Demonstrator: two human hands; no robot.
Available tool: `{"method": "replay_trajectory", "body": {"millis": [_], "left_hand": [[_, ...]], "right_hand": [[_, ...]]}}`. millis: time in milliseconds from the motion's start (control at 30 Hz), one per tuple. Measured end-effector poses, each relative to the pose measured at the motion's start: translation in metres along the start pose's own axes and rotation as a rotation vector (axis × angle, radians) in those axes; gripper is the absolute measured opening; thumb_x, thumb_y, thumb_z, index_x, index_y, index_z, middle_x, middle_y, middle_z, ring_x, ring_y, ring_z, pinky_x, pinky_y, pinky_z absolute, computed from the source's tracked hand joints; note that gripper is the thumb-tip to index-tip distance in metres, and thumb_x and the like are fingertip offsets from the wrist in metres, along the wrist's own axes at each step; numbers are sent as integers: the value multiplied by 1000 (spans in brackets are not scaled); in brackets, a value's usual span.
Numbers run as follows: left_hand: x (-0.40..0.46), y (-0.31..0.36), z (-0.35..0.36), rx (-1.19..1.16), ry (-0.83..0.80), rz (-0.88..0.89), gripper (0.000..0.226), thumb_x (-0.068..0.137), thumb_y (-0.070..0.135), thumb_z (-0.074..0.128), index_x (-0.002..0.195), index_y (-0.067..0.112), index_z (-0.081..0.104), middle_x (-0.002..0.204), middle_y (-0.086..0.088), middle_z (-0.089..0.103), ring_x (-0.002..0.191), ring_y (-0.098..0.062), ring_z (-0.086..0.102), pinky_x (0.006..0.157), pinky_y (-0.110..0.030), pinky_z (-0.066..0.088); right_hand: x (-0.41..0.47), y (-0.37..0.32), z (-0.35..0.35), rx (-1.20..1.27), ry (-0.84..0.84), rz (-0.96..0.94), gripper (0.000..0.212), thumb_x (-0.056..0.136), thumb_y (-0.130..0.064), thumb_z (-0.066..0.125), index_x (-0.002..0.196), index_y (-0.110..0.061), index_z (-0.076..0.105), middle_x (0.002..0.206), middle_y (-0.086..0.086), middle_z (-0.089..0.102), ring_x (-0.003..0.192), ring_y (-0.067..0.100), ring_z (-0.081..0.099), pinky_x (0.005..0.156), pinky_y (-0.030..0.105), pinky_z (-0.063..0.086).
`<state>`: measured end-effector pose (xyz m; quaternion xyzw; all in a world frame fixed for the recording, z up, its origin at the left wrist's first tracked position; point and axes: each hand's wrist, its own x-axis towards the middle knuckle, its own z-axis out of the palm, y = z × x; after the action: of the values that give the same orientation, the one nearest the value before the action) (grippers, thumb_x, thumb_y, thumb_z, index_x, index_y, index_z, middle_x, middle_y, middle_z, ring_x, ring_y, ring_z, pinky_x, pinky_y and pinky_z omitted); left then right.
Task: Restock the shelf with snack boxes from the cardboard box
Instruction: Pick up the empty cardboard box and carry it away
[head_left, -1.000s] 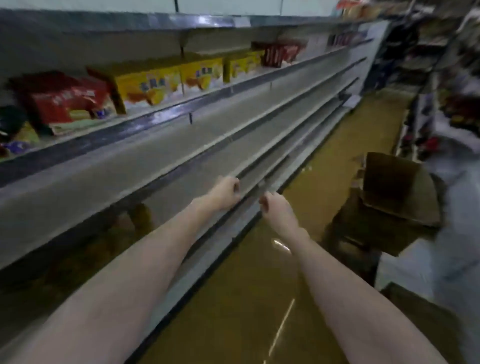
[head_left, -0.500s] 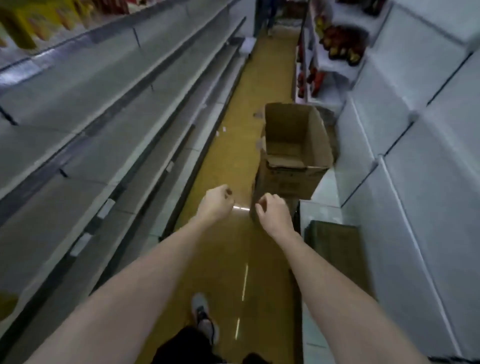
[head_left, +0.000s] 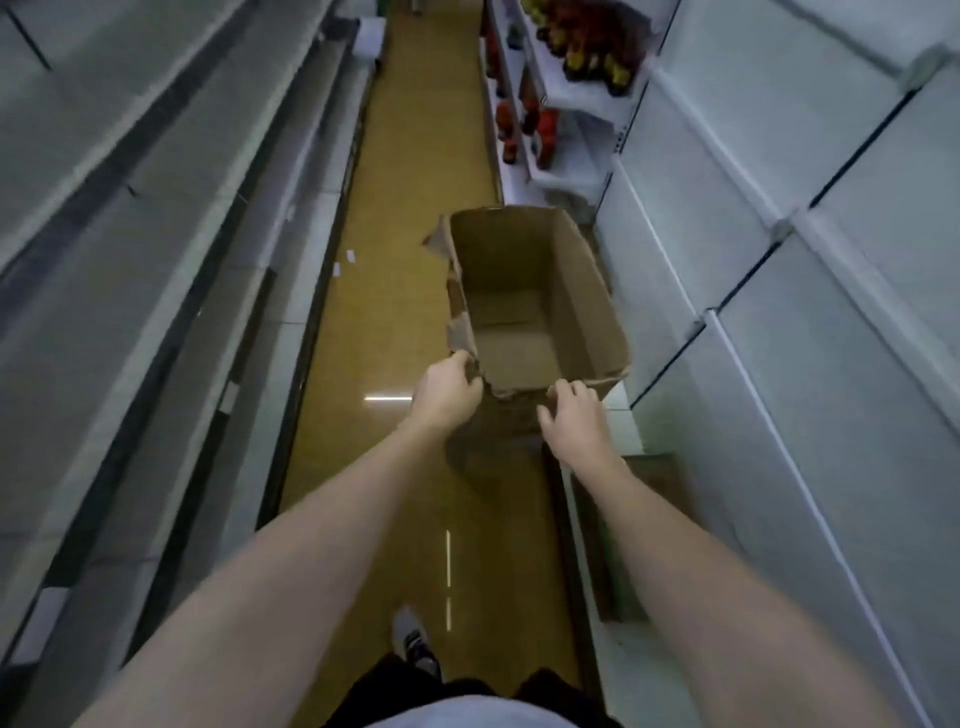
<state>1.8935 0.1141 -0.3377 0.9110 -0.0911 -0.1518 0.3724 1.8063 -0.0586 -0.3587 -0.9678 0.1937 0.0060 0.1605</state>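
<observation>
An open brown cardboard box stands on the yellow aisle floor ahead of me, against the right-hand shelving. Its inside shows only bare cardboard; I see no snack boxes in it. Its left flap is torn. My left hand is curled around the torn near-left corner of the box. My right hand rests with fingers spread against the near wall, just under the rim. The grey shelf runs along my left, its visible tiers bare.
White shelving lines the right side, with dark and red bottles farther down. A flat brown cardboard piece lies on the low right ledge by my forearm. The floor runs between the shelves. My shoe shows below.
My view has swung from the left shelf with yellow and red snack boxes down to the aisle. Both hands have reached forward from mid-air to the near edge of the cardboard box.
</observation>
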Motion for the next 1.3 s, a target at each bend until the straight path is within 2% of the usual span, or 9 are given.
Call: {"method": "replay_trajectory", "body": {"millis": [133, 467, 667, 800, 867, 967, 1067, 1167, 1300], "left_hand": [[63, 10, -7, 30, -6, -1, 33, 98, 23, 52, 130, 18, 56, 119, -3, 64, 105, -21, 62, 87, -33, 53], [213, 38, 10, 185, -25, -20, 40, 96, 26, 54, 133, 11, 49, 126, -11, 59, 114, -29, 57, 92, -42, 49], [307, 45, 45, 206, -154, -181, 53, 94, 23, 59, 140, 6, 39, 136, -20, 47, 121, -37, 52, 100, -40, 45], [350, 46, 68, 224, -167, -334, 64, 95, 23, 59, 150, 10, 27, 154, -24, 22, 141, -41, 29, 112, -37, 30], [366, 44, 75, 251, -170, -414, 65, 97, 26, 56, 152, 17, 24, 159, -22, 12, 146, -40, 15, 117, -43, 22], [384, 40, 81, 270, -175, -520, 64, 97, 27, 55, 152, 24, 23, 160, -18, 9, 147, -39, 10, 118, -51, 20], [404, 41, 82, 198, -181, -616, 65, 95, 30, 58, 151, 29, 25, 159, -17, 14, 145, -41, 18, 117, -51, 24], [420, 39, 82, 47, -138, -658, 53, 94, 26, 61, 143, 24, 40, 149, -18, 32, 133, -37, 39, 113, -43, 34], [434, 47, 87, -95, -85, -617, 39, 96, 16, 58, 133, 14, 46, 127, -10, 47, 103, -23, 48, 89, -31, 41]], "right_hand": [[59, -8, -6, -17, 16, 46, 40, 100, -33, 50, 135, -13, 50, 134, 7, 52, 123, 26, 48, 104, 40, 43], [213, 21, -11, 14, 15, 61, 44, 99, -31, 53, 140, -14, 48, 138, 7, 50, 125, 26, 48, 106, 39, 41], [325, 68, -4, -38, -123, 61, 51, 98, -29, 55, 145, -11, 41, 141, 13, 46, 127, 31, 46, 105, 42, 39], [380, 102, -2, -54, -232, 120, 56, 97, -32, 57, 146, -13, 38, 150, 14, 36, 134, 33, 40, 109, 46, 37], [401, 116, 2, -87, -268, 123, 57, 97, -33, 57, 146, -13, 37, 156, 16, 27, 140, 34, 31, 114, 46, 32], [426, 130, 8, -90, -330, 166, 61, 97, -34, 57, 148, -13, 34, 162, 17, 11, 148, 36, 15, 119, 47, 21], [445, 137, 16, -41, -397, 226, 62, 97, -36, 57, 149, -14, 32, 162, 18, 9, 149, 37, 14, 120, 48, 19], [456, 138, 25, 41, -474, 287, 62, 96, -38, 58, 148, -14, 34, 153, 18, 29, 138, 39, 37, 114, 49, 34], [459, 128, 29, 190, -427, 400, 63, 96, -32, 60, 148, -12, 32, 145, 20, 33, 126, 39, 48, 103, 44, 45]]}}
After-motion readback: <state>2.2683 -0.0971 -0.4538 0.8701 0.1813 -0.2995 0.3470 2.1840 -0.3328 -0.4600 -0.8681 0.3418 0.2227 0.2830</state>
